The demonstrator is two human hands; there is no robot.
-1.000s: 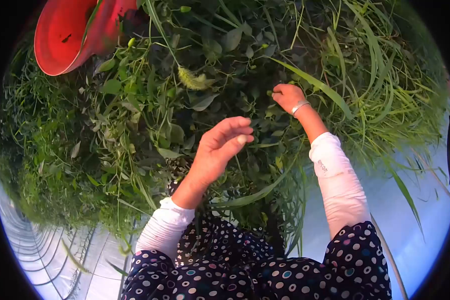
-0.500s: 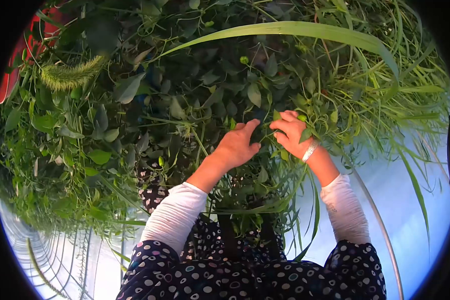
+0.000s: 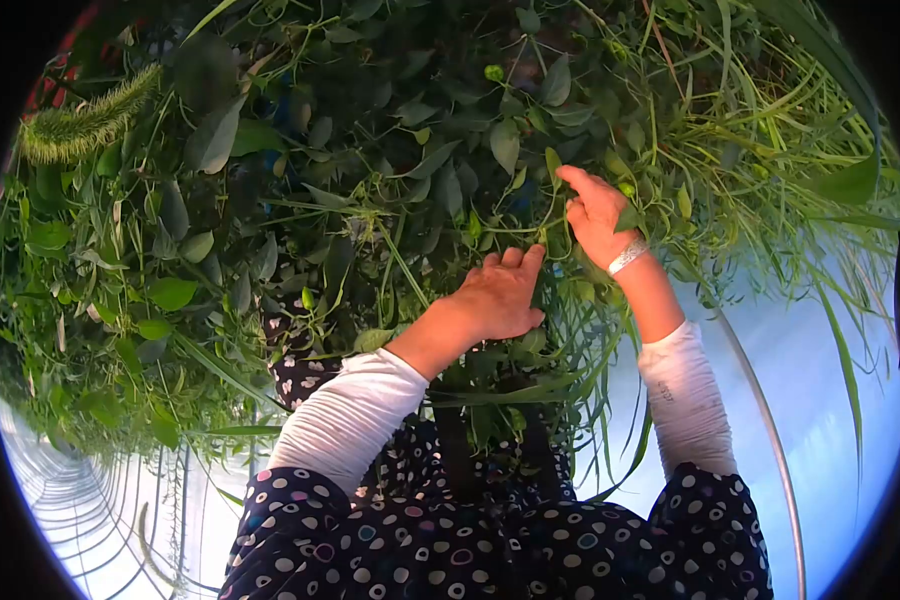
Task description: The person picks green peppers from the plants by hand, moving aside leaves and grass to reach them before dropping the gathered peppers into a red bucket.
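My left hand (image 3: 497,298) is low among the leaves, back up, thumb apart from the fingers, with nothing visible in it. Higher and to the right is my right hand (image 3: 600,215), a silvery bracelet (image 3: 628,254) at its wrist. Its forefinger reaches toward a small green leaf or pod (image 3: 553,162), and a gap shows between forefinger and thumb. Thin stems run between the two hands. A round green fruit (image 3: 494,73) hangs above them. Another green pod (image 3: 307,298) is left of my left forearm.
Dense leafy plants (image 3: 170,290) fill the left and middle. Long grass (image 3: 770,170) grows at the right. A fuzzy grass head (image 3: 90,120) is at the upper left. A thin curved pole (image 3: 765,410) stands right of my right arm, before pale sheeting (image 3: 820,400).
My right hand has moved up, its forefinger now stretched out. My left hand has shifted slightly right and down, so the hands are farther apart. The long grass blade overhead has swung to the upper right.
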